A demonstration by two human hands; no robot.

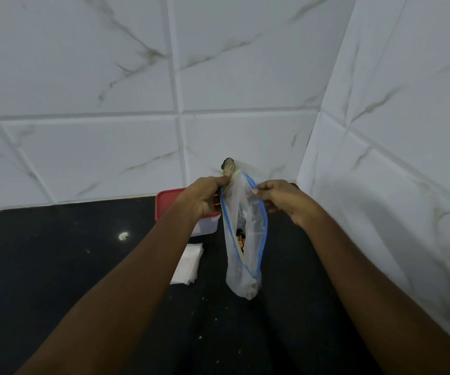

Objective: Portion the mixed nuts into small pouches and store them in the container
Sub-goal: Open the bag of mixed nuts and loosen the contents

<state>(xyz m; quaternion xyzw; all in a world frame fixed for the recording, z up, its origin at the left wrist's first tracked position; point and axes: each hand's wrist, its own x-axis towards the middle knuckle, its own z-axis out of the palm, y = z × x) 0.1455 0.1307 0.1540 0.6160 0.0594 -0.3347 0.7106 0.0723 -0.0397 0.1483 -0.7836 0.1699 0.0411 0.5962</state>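
Above dark counter – clear zip bag (245, 239), blue-rimmed, nuts inside – pinched by left hand (204, 196), right hand (280, 197).

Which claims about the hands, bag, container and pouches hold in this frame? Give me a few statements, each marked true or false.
1. The left hand and the right hand each pinch the mouth of the zip bag. True.
2. The zip bag lies flat on the counter. False: it hangs upright from the two hands.
3. The container has a red lid on it. True.
4. The small pouches sit inside the container. False: they lie in a pile on the black counter, in front of the container.
5. The zip bag is full to the brim with nuts. False: the nuts sit only in its lower part.
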